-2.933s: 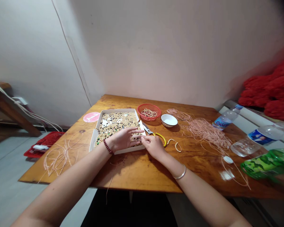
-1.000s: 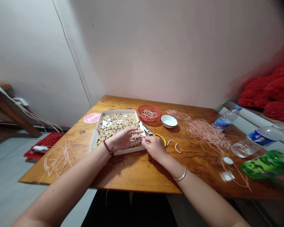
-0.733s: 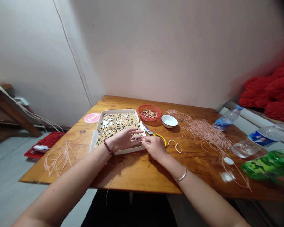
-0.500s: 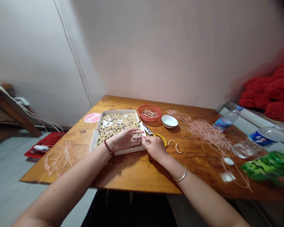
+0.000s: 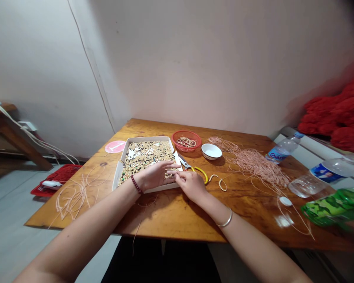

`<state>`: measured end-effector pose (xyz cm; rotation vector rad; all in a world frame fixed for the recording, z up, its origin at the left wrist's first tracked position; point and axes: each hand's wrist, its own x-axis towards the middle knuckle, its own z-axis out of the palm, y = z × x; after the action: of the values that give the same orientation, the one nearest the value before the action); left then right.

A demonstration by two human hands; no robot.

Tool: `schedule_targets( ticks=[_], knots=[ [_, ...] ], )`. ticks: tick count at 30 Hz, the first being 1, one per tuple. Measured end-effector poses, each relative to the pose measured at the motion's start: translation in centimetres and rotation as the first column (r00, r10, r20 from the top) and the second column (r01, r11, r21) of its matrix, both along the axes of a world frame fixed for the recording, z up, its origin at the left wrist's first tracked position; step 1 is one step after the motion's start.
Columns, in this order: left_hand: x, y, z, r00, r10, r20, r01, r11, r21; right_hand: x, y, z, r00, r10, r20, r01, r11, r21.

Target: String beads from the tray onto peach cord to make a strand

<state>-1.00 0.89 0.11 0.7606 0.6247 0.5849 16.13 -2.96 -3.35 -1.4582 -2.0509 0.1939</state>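
Note:
My left hand [image 5: 155, 175] is held over the near right part of a white box tray [image 5: 115, 181], its fingers stretched out and apart. Small round beads [image 5: 149, 149] fill that tray, mostly cream with black, green and white ones mixed in. My right hand [image 5: 192, 184] meets the left fingertips at the tray's near right corner, thumb and finger pinched on what looks like a thin cord, mostly hidden. Below my left wrist, a thin pink cord [image 5: 138, 228] hangs over the table's front edge. Scissors with yellow handles [image 5: 201, 173] lie just beyond my right hand.
A short beaded string [image 5: 223, 184] lies right of the scissors. Behind are a red basket [image 5: 186, 149] with beaded strings and a white bowl [image 5: 211, 151]. Pink cord lies in a heap [image 5: 255, 165] and a loose bundle [image 5: 73, 198]. Plastic bottles [image 5: 303, 184] stand along the right.
My right hand has shifted slightly left, closer to the left fingers. My left hand has moved very little, and the things on the table stay as they were.

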Motion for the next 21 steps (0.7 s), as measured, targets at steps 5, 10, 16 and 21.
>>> schedule_targets(
  ticks=[5, 10, 16, 21],
  knots=[
    [0.0, 0.0, 0.0, 1.0, 0.007, -0.012, -0.007, 1.0, -0.014, -0.1, -0.2, 0.0, 1.0, 0.02, -0.009, -0.021, 0.999, -0.03],
    [0.0, 0.1, 0.0, 1.0, 0.023, -0.008, -0.023, 0.999, -0.03, -0.1, 0.1, -0.1, 0.984, 0.074, -0.162, -0.092, 0.99, -0.108],
    [0.1, 0.0, 0.5, 0.999, 0.03, -0.03, -0.032, 0.997, -0.07, 0.0, 0.7, -0.4, 0.918, 0.131, -0.374, -0.194, 0.972, -0.135],
    [0.0, -0.1, 0.8, 0.999, 0.027, -0.047, -0.031, 0.995, -0.093, 0.1, 1.0, -0.7, 0.904, 0.109, -0.414, -0.176, 0.976, -0.127]
  ],
)
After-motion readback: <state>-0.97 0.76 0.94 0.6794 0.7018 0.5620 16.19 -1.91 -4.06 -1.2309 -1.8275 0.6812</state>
